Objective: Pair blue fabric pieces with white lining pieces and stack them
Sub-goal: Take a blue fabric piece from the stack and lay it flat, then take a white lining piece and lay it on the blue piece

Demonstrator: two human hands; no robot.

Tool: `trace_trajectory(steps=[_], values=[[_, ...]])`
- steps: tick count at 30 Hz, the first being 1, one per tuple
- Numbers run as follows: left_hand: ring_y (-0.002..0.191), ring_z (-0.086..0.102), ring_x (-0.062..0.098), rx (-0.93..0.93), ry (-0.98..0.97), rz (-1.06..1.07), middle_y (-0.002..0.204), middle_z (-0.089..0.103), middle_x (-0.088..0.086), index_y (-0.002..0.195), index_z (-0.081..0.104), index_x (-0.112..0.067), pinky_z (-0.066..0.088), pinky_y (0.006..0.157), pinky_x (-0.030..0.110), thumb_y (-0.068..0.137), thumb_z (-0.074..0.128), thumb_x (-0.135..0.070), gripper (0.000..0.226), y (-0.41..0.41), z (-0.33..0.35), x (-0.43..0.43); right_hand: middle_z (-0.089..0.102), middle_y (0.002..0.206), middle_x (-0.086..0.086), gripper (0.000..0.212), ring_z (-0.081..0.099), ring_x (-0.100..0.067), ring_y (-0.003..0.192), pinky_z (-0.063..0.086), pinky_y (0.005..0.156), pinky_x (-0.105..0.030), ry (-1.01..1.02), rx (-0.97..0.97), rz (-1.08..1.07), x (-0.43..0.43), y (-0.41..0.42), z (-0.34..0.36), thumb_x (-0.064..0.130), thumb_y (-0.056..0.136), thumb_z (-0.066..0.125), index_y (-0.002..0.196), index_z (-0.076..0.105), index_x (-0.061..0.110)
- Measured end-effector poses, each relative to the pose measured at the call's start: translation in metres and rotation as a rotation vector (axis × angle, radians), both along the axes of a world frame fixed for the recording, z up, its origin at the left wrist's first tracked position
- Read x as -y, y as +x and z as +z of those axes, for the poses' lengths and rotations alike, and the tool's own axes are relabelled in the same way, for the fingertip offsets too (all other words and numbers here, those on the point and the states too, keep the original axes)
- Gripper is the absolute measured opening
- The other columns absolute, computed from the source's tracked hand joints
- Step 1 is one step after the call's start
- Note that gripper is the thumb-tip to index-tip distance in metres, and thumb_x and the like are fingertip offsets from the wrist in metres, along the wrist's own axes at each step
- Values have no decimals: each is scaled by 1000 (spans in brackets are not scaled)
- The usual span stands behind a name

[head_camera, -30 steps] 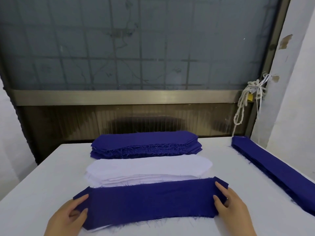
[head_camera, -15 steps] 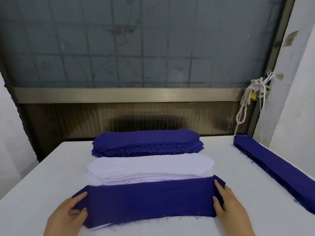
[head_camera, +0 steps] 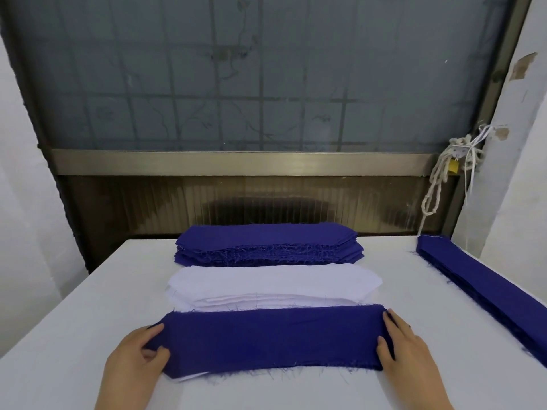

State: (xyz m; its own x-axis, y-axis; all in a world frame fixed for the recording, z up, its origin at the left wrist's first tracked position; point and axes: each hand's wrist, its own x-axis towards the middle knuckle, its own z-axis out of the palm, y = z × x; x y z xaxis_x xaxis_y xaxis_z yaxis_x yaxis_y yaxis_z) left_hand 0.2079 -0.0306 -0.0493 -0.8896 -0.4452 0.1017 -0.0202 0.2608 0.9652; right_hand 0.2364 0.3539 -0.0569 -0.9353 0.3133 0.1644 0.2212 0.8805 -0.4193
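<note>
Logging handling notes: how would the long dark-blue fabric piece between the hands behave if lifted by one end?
Probably floppy: the long dark-blue fabric piece lies thin and flat, so it would likely droop. Probably light too. Its frayed near edge may shed threads, and the white lining piece peeking out beneath could slip out of line.

Blue piece (head_camera: 266, 338): its far right corner, turned up a second ago, now lies flat, and the far edge runs level.
Right hand (head_camera: 405, 347): your fingers draw that end slightly inward, nearer the tip of the white stack (head_camera: 272, 282).
</note>
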Motion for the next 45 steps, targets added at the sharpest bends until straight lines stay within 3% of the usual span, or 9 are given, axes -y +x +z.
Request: trace_trajectory(steps=[8, 15, 19, 21, 23, 26, 30, 37, 45], values=[[75, 59, 10, 69, 111, 30, 94, 67, 18, 108, 71, 2, 32, 65, -6, 72, 68, 15, 39, -8, 0, 1, 15, 160, 5, 59, 38, -15, 134, 26, 111, -23, -24, -10, -18, 1, 2, -1, 29, 101, 38, 154, 14, 18], [66, 60, 25, 113, -369, 110, 85, 68, 16, 110, 71, -2, 40, 75, 32, 72, 69, 9, 39, -3, -11, 10, 10, 161, 5, 57, 35, -18, 133, 24, 111, -23, 8, -17, -29, 2, 3, -2, 35, 101, 35, 153, 14, 22], [104, 56, 28, 245, -754, 80, 130, 59, 8, 127, 62, -15, 45, 91, 37, 81, 67, -13, 46, 0, -5, 7, -4, 162, 8, 49, 15, -24, 143, 27, 111, -31, 169, -44, -131, 9, 9, 3, 45, 96, 41, 144, 30, 43], [126, 39, 21, 354, -1017, 124, 151, 35, -5, 135, 51, -36, 41, 99, 32, 86, 60, -33, 50, 5, 7, 1, 20, 160, 3, 39, 23, -29, 144, 24, 110, -36, 302, -117, -34, 16, 9, 8, 29, 91, 51, 125, 53, 46], [136, 25, 17, 340, -1082, 93, 156, 19, -11, 130, 44, -50, 34, 106, 31, 89, 54, -38, 44, 5, 18, -6, 69, 118, -2, 35, 59, -30, 113, 34, 98, -32, 344, -314, 101, 15, 9, 11, 6, 70, 55, 86, 75, 29], [138, 24, 13, 267, -1086, -16, 153, 22, -15, 114, 48, -56, 31, 109, 32, 91, 53, -37, 29, -2, 30, -15, 70, 79, 7, 44, 68, -20, 68, 52, 60, -24, 343, -222, 182, 13, 0, 19, -6, 40, 81, 70, 73, 24], [130, 35, 7, 25, -1062, -138, 146, 35, -17, 118, 51, -48, 34, 106, 23, 94, 52, -38, 27, -30, 40, -35, 55, 110, 15, 25, 54, -6, 95, 45, 86, -20, 155, -172, 300, 16, -31, 34, 15, 94, 49, 105, 62, 33], [119, 45, 4, -220, -992, -339, 132, 51, -19, 133, 49, -35, 35, 100, 18, 99, 45, -35, 34, -99, 32, -81, 48, 122, 15, 31, 46, -4, 109, 37, 94, -13, 105, -200, 468, 53, -104, 46, 21, 100, 44, 127, 51, 34], [94, 44, 2, -225, -1006, -367, 103, 52, -21, 106, 58, -35, 38, 81, 18, 98, 46, -39, 15, -127, 11, -102, 48, 106, 13, 15, 47, -12, 98, 42, 82, -27, 63, -144, 359, 80, -144, 28, 46, 95, 51, 99, 48, 32]])
